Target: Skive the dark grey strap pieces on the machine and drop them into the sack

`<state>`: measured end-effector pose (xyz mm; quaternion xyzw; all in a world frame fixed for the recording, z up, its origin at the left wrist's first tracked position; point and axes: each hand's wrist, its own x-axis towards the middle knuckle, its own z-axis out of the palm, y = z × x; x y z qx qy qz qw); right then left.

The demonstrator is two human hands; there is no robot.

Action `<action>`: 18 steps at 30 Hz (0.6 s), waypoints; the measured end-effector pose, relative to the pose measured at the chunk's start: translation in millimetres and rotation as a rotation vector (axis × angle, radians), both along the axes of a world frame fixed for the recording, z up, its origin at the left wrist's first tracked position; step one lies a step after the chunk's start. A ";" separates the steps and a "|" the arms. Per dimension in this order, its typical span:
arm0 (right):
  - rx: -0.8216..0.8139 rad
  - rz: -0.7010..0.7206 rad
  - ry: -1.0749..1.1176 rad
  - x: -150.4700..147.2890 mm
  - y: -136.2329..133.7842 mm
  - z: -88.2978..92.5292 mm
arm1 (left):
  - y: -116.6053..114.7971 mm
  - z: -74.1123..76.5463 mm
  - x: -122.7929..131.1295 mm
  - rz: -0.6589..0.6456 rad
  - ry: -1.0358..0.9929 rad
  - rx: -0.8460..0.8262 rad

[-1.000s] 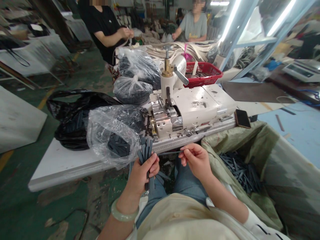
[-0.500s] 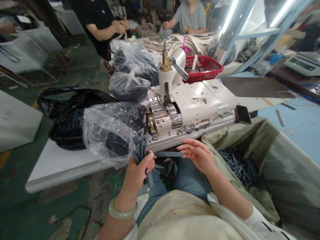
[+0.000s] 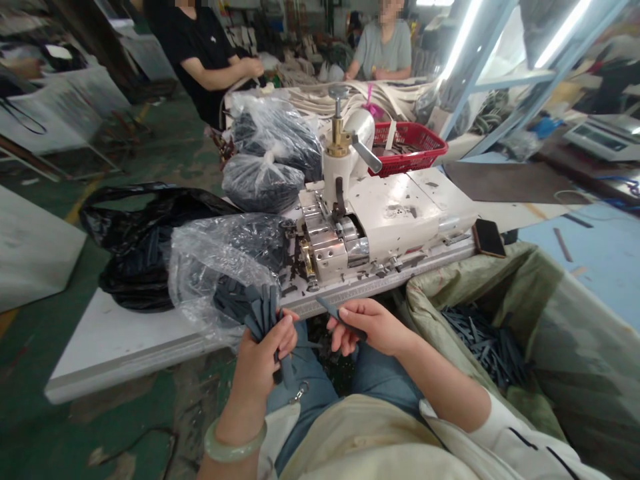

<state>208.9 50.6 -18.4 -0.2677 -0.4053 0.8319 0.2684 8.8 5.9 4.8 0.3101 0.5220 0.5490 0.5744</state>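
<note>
My left hand (image 3: 265, 357) grips a bunch of dark grey rubbery strips (image 3: 260, 310), which fan upward from my fingers while a few ends hang below. My right hand (image 3: 370, 327) pinches a single dark grey strip (image 3: 340, 319) between thumb and fingers, close to the bunch but apart from it. Both hands are over my lap, just in front of the white table's edge (image 3: 165, 347). A cream-white bench machine (image 3: 390, 220) with a brass-collared post stands on the table beyond them. Its metal feed parts (image 3: 325, 247) face my hands.
A green-lined sack (image 3: 480, 293) of loose dark strips lies to my right. Plastic bags of strips (image 3: 220, 263) crowd the table's left side, with a black bag (image 3: 145, 253) beyond. A red basket (image 3: 407, 150), a phone (image 3: 489, 238) and two standing co-workers (image 3: 383, 50) are further off.
My right hand has moved left toward the bunch, and its strip has tilted from nearly level to slanting. My left hand has dropped slightly, with the bunch leaning further left.
</note>
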 end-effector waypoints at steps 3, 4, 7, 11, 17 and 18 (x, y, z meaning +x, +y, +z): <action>-0.073 -0.047 0.031 -1.1 4.6 -0.1 | 1.4 -2.6 -9.1 0.013 -0.025 -0.005; -0.080 -0.068 0.027 -1.9 7.6 0.4 | 2.0 -3.8 -11.6 0.020 -0.031 -0.011; -0.030 -0.177 -0.036 -5.4 23.0 2.4 | 4.4 -6.1 -17.6 0.052 -0.034 -0.028; 0.114 -0.423 -0.219 -9.9 53.8 4.4 | 6.9 -6.6 -23.0 0.081 -0.035 -0.021; 0.142 -0.460 -0.258 -14.4 85.5 2.3 | 5.5 -5.5 -28.0 0.128 -0.040 -0.025; 0.142 -0.477 -0.265 -15.3 88.1 2.2 | 5.0 -4.8 -28.4 0.136 -0.038 -0.030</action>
